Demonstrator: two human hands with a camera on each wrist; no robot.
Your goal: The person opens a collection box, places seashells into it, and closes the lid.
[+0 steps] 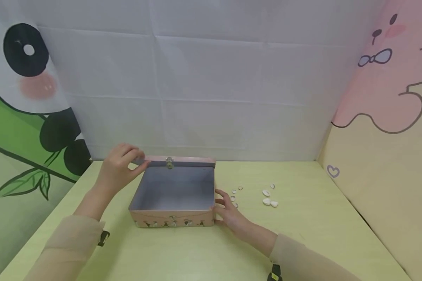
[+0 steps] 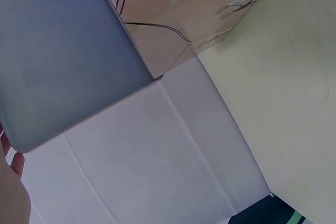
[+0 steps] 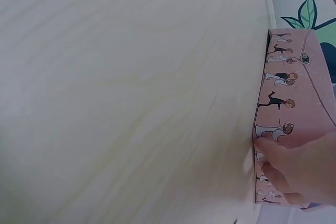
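Note:
A pink tin box [image 1: 172,219] with small cartoon figures along its front stands with its hinged lid [image 1: 183,160] raised; its grey-blue inside [image 1: 176,189] shows no contents. My left hand [image 1: 121,166] pinches the lid's upper left corner between thumb and fingers. In the left wrist view, that hand [image 2: 14,187] appears at the lower left, at the lid's rounded corner. Against the box's right side rests my right hand [image 1: 233,216], its fingers spread along the wall. The right wrist view shows the same hand [image 3: 302,169] touching the printed side low down, near the table.
Right of the box, several small shells [image 1: 266,201] lie on the pale yellow table [image 1: 302,230]. A white cloth backdrop [image 1: 204,97] rises behind the table. Printed panels stand at both sides, a panda [image 1: 38,78] on the left and a pink animal [image 1: 390,86] on the right.

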